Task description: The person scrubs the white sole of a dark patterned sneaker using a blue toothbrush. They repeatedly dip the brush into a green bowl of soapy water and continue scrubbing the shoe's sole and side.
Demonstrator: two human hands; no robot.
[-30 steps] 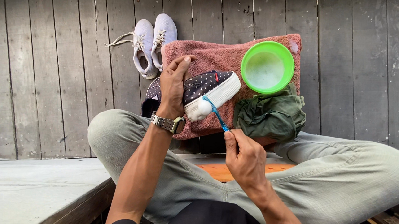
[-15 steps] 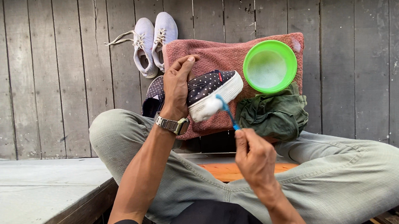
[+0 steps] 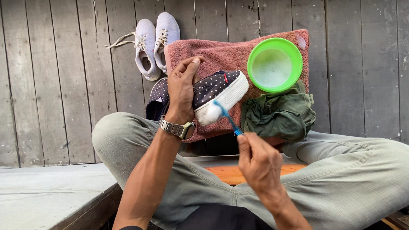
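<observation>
My left hand (image 3: 182, 86) grips a dark polka-dot slip-on shoe (image 3: 218, 89) with a white sole, held tilted above a pink towel (image 3: 223, 58). A metal watch sits on that wrist. My right hand (image 3: 259, 160) holds a blue toothbrush (image 3: 227, 118), its bristle end pressed on the foamy white toe of the shoe. The second polka-dot shoe (image 3: 157, 99) lies on the boards under my left hand.
A green bowl (image 3: 274, 64) with whitish liquid rests on the towel, with a crumpled green cloth (image 3: 278, 115) beside it. A pair of pale laced sneakers (image 3: 153, 43) lies on the grey wooden deck (image 3: 47, 68). My crossed legs fill the foreground.
The toothbrush has shifted along the shoe's white toe, and my right hand has moved slightly down and right. The left hand keeps its hold on the shoe.
</observation>
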